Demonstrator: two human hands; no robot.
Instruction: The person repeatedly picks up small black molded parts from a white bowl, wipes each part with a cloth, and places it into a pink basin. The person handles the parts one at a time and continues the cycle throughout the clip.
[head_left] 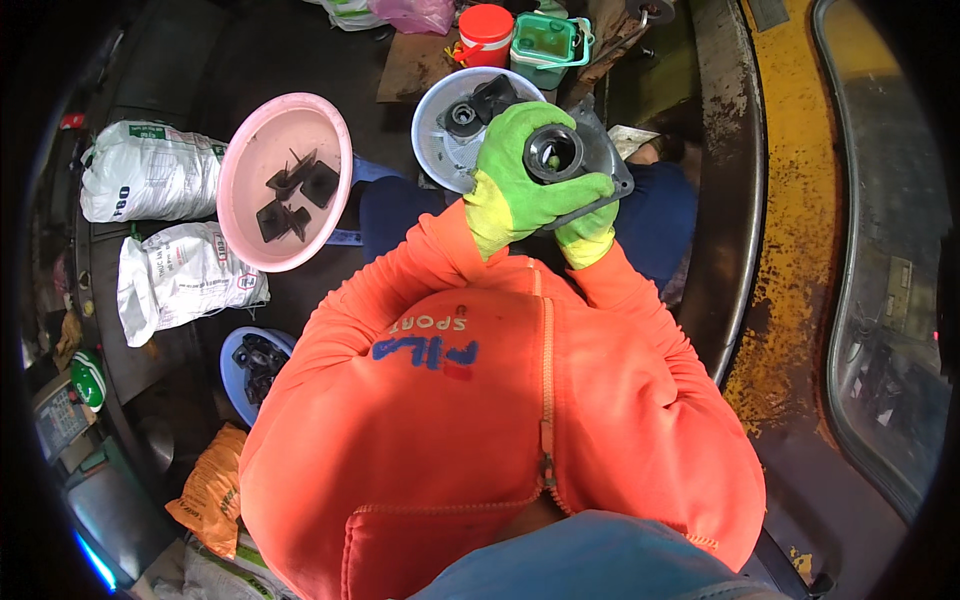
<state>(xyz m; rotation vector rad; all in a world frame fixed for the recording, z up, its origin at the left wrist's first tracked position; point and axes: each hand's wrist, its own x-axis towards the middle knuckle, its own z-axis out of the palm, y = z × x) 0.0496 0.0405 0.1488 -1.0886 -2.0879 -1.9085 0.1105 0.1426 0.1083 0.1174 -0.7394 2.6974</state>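
Observation:
My left hand [508, 188], in a green and yellow glove, wraps its thumb and fingers around the round collar of a black plastic part [600, 147]. The part has a wide, square-cornered flange with a hole in its corner. Its open ring faces up, and a bit of green glove shows through it. From below, my right hand [588, 232], gloved alike, supports the flange, with most of its fingers hidden behind the part. Just beyond my left hand, a white and blue mesh basket [428, 150] holds more black parts [463, 118].
To the left, a pink basin [338, 130] contains several black pieces [281, 222]. White sacks [150, 172] lie beyond it, and a blue basin [232, 385] of black bits sits lower. A red jug [486, 30] and a green bucket [541, 68] stand ahead. Rusty yellow machinery [790, 250] borders the right.

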